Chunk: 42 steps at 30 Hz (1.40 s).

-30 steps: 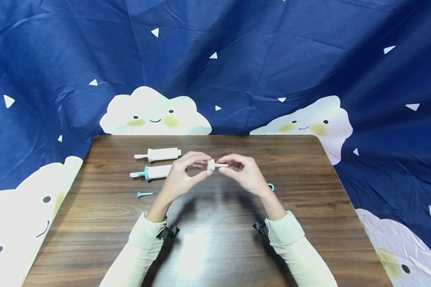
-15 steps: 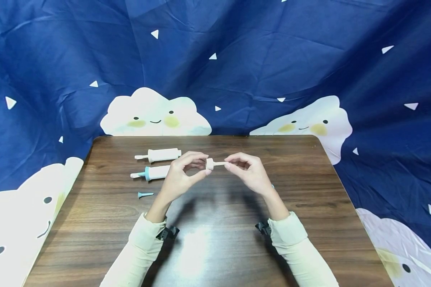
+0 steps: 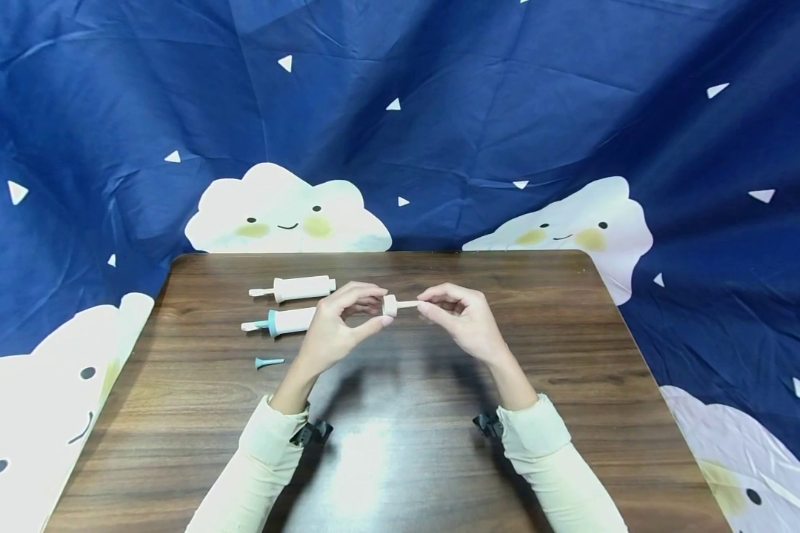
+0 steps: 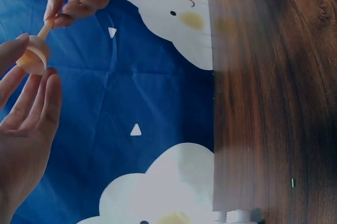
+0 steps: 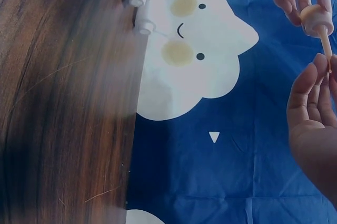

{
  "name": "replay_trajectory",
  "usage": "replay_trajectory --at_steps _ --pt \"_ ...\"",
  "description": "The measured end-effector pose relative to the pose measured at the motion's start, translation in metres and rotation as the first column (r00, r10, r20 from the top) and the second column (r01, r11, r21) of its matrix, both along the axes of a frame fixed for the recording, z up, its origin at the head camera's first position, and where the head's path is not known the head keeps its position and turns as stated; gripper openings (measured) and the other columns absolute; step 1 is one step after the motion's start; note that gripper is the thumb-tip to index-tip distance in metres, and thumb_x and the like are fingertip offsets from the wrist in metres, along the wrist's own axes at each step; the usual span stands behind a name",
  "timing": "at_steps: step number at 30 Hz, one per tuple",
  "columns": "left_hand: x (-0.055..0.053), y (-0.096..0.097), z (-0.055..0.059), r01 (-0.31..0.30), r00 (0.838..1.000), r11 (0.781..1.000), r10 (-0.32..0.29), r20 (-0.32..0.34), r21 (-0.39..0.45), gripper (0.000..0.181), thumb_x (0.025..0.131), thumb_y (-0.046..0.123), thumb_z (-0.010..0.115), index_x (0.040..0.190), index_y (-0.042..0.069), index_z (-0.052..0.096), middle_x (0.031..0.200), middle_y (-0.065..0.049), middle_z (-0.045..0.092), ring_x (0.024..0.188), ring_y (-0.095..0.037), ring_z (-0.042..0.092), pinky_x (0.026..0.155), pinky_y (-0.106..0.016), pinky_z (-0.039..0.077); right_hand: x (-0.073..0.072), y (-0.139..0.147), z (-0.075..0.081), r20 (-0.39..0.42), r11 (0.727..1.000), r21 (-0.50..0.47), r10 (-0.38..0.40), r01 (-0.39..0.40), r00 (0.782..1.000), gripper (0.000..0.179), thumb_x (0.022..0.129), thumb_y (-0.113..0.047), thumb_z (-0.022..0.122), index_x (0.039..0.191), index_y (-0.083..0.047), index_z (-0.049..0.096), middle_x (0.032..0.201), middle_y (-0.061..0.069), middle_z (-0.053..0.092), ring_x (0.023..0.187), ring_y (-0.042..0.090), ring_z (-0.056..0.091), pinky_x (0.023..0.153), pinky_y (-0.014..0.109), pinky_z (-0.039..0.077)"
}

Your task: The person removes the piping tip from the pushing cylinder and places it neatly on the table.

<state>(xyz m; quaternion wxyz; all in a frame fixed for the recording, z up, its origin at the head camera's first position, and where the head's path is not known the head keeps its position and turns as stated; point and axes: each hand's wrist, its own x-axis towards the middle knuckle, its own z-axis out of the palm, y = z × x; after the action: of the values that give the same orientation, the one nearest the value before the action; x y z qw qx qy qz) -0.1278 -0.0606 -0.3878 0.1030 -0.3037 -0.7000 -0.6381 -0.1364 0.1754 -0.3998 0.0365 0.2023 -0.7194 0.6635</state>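
A small pale pink cap with a thin stem (image 3: 390,305) is held up between both hands above the table. My left hand (image 3: 340,326) pinches the wide, ring-like cap by its rim with thumb and fingers. Its hollow open side shows in the left wrist view, where the cap (image 4: 35,55) sits between the fingertips. From the right, my right hand (image 3: 463,322) pinches the stem near its far tip. In the right wrist view the stem (image 5: 324,42) runs from the cap to those fingertips. Whether cap and stem are one piece I cannot tell.
At the back left of the wooden table (image 3: 573,444) lie a white syringe-like tube (image 3: 303,288) and another tube with a blue collar (image 3: 292,320), partly behind the left hand. A small blue tapered nozzle (image 3: 269,363) lies nearer. A blue cloth with clouds (image 3: 440,111) hangs behind.
My right hand has slid right along the stem toward its tip, and its wrist now covers the blue ring that showed on the table. My left hand has barely moved.
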Motion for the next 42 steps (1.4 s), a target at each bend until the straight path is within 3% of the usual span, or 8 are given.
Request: replay_trajectory --at_steps 4,8,14,19,26,29,36,42 --pt "-0.007 -0.001 -0.014 -0.003 1.000 1.000 0.003 0.014 -0.001 0.040 0.079 -0.016 0.078 0.117 -0.010 0.068 0.113 -0.022 0.067 0.097 -0.035 0.067 0.087 -0.044 0.057 0.001 -0.002 0.000 -0.003 1.000 -0.008 0.005 -0.005 1.000 0.012 0.091 0.009 0.069 0.102 0.012 0.069 0.088 0.026 0.070 0.074 0.012 0.071 0.067 0.029 0.059" --pt "-0.010 -0.002 -0.020 0.007 1.000 1.000 -0.007 0.010 0.013 0.040 0.080 -0.012 0.080 0.118 -0.006 0.069 0.114 -0.019 0.068 0.098 -0.031 0.068 0.088 -0.040 0.057 0.001 -0.004 0.000 0.001 1.000 -0.012 0.008 -0.008 1.000 0.011 0.091 0.009 0.069 0.102 0.012 0.069 0.088 0.026 0.070 0.074 0.013 0.070 0.066 0.027 0.059" --pt "-0.011 -0.001 -0.022 0.031 0.999 0.999 -0.030 -0.022 0.032 0.038 0.081 -0.008 0.081 0.118 -0.004 0.070 0.114 -0.015 0.068 0.098 -0.028 0.068 0.087 -0.037 0.058 0.000 -0.006 -0.001 -0.009 1.000 -0.018 0.016 -0.016 1.000 0.011 0.091 0.009 0.069 0.101 0.011 0.069 0.087 0.021 0.072 0.074 0.021 0.071 0.067 0.029 0.059" --pt "-0.011 0.000 -0.022 0.037 0.999 0.999 -0.036 -0.020 0.040 0.038 0.080 -0.008 0.082 0.116 -0.004 0.070 0.113 -0.015 0.068 0.098 -0.025 0.068 0.087 -0.037 0.058 0.000 -0.008 -0.002 -0.010 1.000 -0.021 0.018 -0.019 1.000 0.011 0.091 0.009 0.070 0.102 0.011 0.069 0.087 0.013 0.074 0.075 0.020 0.071 0.067 0.033 0.060" --pt "-0.010 0.001 -0.022 0.034 0.999 0.999 -0.034 -0.009 0.038 0.038 0.081 -0.007 0.082 0.116 -0.004 0.070 0.115 -0.015 0.068 0.098 -0.024 0.068 0.087 -0.037 0.057 0.001 -0.011 -0.002 -0.004 0.999 -0.046 0.025 -0.025 1.000 0.012 0.091 0.010 0.069 0.102 0.012 0.069 0.089 0.018 0.073 0.075 0.022 0.072 0.068 0.033 0.060" --pt "-0.010 0.002 -0.022 0.028 1.000 0.999 -0.028 -0.004 0.035 0.037 0.080 -0.008 0.082 0.116 -0.006 0.070 0.115 -0.017 0.068 0.098 -0.023 0.067 0.088 -0.036 0.057 0.002 -0.012 -0.003 0.014 0.997 -0.068 0.031 -0.030 0.999 0.013 0.091 0.010 0.069 0.103 0.013 0.068 0.089 0.014 0.074 0.076 0.020 0.072 0.069 0.031 0.060" --pt "-0.006 0.004 -0.016 0.007 1.000 1.000 -0.008 0.020 0.006 0.038 0.077 -0.015 0.080 0.114 -0.011 0.069 0.114 -0.021 0.067 0.098 -0.023 0.065 0.089 -0.037 0.057 0.002 -0.014 -0.004 0.042 0.994 -0.097 0.052 -0.048 0.998 0.015 0.091 0.009 0.069 0.104 0.016 0.066 0.089 0.007 0.075 0.078 0.017 0.072 0.071 0.031 0.060" --pt "0.005 0.006 0.005 0.009 1.000 1.000 -0.009 0.004 0.002 0.036 0.077 -0.017 0.079 0.111 -0.015 0.068 0.111 -0.027 0.066 0.097 -0.038 0.064 0.088 -0.041 0.057 0.003 -0.017 -0.004 0.050 0.995 -0.085 0.046 -0.042 0.998 0.014 0.091 0.007 0.070 0.103 0.013 0.068 0.088 0.007 0.074 0.076 0.023 0.071 0.070 0.033 0.060"
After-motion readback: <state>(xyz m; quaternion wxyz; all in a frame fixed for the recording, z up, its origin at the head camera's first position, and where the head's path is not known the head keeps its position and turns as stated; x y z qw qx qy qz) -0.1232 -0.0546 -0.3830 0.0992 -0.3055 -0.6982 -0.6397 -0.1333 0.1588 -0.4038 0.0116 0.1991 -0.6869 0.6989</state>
